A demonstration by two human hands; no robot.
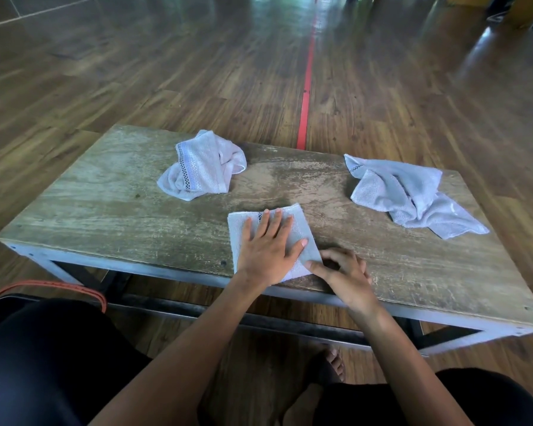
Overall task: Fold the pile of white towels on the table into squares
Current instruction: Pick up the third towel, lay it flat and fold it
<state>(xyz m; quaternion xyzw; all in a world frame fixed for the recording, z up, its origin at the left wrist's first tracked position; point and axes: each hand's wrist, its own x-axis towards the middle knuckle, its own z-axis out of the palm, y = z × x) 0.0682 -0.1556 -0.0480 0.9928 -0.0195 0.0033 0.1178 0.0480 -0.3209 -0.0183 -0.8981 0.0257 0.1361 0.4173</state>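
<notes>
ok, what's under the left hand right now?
The folded towel, flat on the table; left hand presses it with straight fingers. Right hand touches its near corner. Towel's middle is covered, unseen.

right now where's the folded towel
In the head view the folded towel lies centre at the near edge of the table, under the flat left hand, the right hand pinching its near right corner.

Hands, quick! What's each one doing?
Left hand: open, pressing flat on the folded towel.
Right hand: fingers curled at its corner; grip cannot be told.
</notes>
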